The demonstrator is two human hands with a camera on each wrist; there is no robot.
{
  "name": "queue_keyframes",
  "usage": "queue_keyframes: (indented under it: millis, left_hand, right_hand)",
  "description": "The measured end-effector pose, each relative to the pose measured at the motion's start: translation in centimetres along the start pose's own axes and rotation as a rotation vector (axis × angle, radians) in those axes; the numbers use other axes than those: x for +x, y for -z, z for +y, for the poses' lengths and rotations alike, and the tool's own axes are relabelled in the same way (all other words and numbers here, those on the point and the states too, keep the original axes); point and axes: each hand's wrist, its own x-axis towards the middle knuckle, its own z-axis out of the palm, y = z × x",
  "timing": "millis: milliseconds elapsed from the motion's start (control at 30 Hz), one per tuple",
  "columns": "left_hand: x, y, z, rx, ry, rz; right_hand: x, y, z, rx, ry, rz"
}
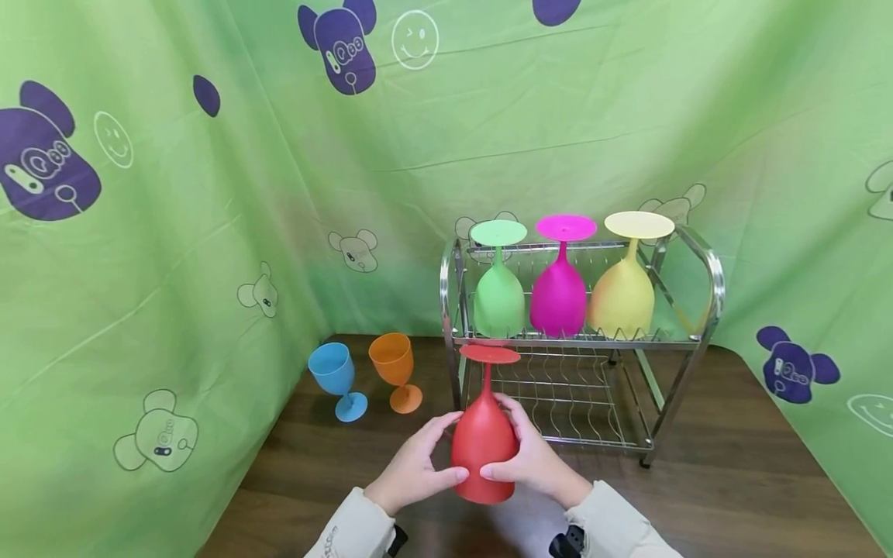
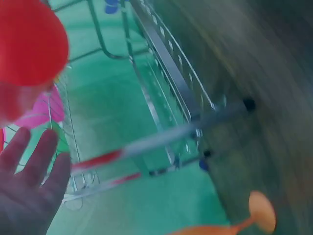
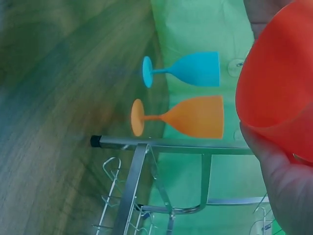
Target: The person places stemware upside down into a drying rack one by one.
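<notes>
Between both hands a red goblet (image 1: 484, 438) is held upside down, its foot on top, in front of the dish rack (image 1: 698, 364). My left hand (image 1: 418, 465) holds the left of its bowl, thumb across the near side. Opposite it, my right hand (image 1: 533, 457) grips the right of the bowl, with the thumb also in front. The left wrist view has part of the red bowl (image 2: 29, 44) above the left fingers (image 2: 39, 161). In the right wrist view the bowl's rim (image 3: 264, 125) lies over the right hand (image 3: 283, 181).
Upside down on the rack's upper tier stand a green goblet (image 1: 498, 302), a magenta goblet (image 1: 558, 298) and a yellow goblet (image 1: 624, 298). Left of the rack, a blue goblet (image 1: 333, 372) and an orange goblet (image 1: 393, 360) stand upright on the wooden table (image 1: 753, 465). Green printed cloth (image 1: 418, 163) hangs around.
</notes>
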Motion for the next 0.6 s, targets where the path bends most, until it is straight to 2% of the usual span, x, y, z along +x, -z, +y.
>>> queue_keyframes:
  millis: [67,133,333,600]
  left_hand:
    - [0.2,-0.3,0.2,-0.124,0.087,-0.046]
    - [0.4,-0.5,0.1,-0.184,0.112,-0.066]
    - [0.9,-1.2,-0.5,-0.196,0.102,-0.07]
    - [2.1,-3.4,-1.1,-0.188,0.095,-0.1]
  right_hand:
    - [-0.2,0.0,-0.1,-0.012,-0.001,0.008]
    - [-0.5,0.1,-0.1,-0.022,0.003,0.017]
    - [-1.4,0.8,0.2,-0.087,0.016,0.044]
    - [-2.2,2.6,1.1,-0.235,-0.005,0.094]
